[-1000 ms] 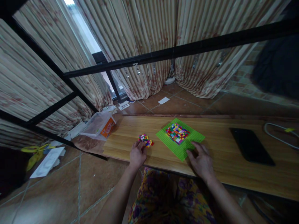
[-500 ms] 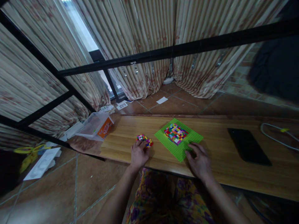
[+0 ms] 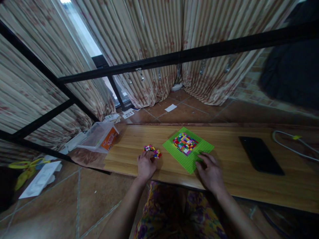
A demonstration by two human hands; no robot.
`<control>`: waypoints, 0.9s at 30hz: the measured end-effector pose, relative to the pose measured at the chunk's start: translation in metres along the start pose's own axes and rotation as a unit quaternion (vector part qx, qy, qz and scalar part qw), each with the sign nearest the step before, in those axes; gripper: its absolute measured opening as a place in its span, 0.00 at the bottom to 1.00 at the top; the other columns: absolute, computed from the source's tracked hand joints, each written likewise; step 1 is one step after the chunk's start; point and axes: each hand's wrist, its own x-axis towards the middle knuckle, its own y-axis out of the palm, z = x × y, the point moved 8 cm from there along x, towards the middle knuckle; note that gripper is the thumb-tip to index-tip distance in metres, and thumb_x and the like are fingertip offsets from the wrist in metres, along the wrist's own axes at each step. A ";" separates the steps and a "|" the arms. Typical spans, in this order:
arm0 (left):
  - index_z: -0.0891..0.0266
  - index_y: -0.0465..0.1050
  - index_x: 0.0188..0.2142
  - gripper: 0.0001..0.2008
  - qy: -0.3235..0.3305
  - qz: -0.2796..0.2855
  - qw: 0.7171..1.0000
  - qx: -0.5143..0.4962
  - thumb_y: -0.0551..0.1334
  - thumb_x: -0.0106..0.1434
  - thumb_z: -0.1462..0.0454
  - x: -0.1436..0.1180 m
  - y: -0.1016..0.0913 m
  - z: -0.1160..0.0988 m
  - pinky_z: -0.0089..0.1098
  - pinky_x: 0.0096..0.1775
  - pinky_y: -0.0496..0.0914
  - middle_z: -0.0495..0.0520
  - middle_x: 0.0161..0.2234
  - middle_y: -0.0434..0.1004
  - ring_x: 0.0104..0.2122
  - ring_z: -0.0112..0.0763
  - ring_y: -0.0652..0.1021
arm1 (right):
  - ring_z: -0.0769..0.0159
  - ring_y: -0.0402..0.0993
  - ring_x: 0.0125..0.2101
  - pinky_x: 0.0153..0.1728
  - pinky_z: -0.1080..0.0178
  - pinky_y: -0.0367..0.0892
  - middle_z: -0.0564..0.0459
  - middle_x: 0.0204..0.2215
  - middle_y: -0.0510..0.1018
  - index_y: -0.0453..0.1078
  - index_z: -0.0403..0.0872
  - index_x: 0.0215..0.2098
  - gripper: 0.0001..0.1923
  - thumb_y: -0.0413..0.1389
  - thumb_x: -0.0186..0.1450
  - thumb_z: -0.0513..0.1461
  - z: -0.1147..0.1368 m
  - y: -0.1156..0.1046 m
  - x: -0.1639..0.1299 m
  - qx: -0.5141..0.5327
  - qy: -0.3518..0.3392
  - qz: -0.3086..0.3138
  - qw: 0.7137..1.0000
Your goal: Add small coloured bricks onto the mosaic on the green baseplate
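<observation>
A green studded baseplate (image 3: 190, 166) lies turned like a diamond on the table, with a patch of small multicoloured building bricks (image 3: 185, 143) pressed onto it. My right hand (image 3: 210, 171) rests at the plate's near right edge, thumb and fingers apart, nothing visible between them. To the left of the plate is a small heap of loose building bricks (image 3: 156, 152). The curled fingers of my left hand (image 3: 146, 166) are at the near side of this heap, thumb close to the forefinger. Whatever may be between those fingertips is hidden or too small to make out.
A clear plastic box (image 3: 93, 137) with an orange label stands at the table's left end. A dark flat tablet-like slab (image 3: 260, 155) and a white cable (image 3: 284, 147) lie on the right. Behind the table, a black metal bar (image 3: 159, 63) crosses before striped curtains.
The whole view has shifted slightly. My left fingers have moved a little at the heap; my right hand keeps its place by the baseplate.
</observation>
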 end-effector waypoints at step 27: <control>0.56 0.73 0.36 0.08 -0.092 -0.047 0.995 -0.009 0.60 0.55 0.67 0.004 0.006 0.006 0.36 0.46 0.60 0.49 0.32 0.79 0.39 0.36 0.77 | 0.53 0.67 0.52 0.53 0.49 0.65 0.43 0.50 0.72 0.72 0.46 0.47 0.17 0.51 0.65 0.46 -0.001 0.002 -0.001 -0.001 -0.013 0.001 1.000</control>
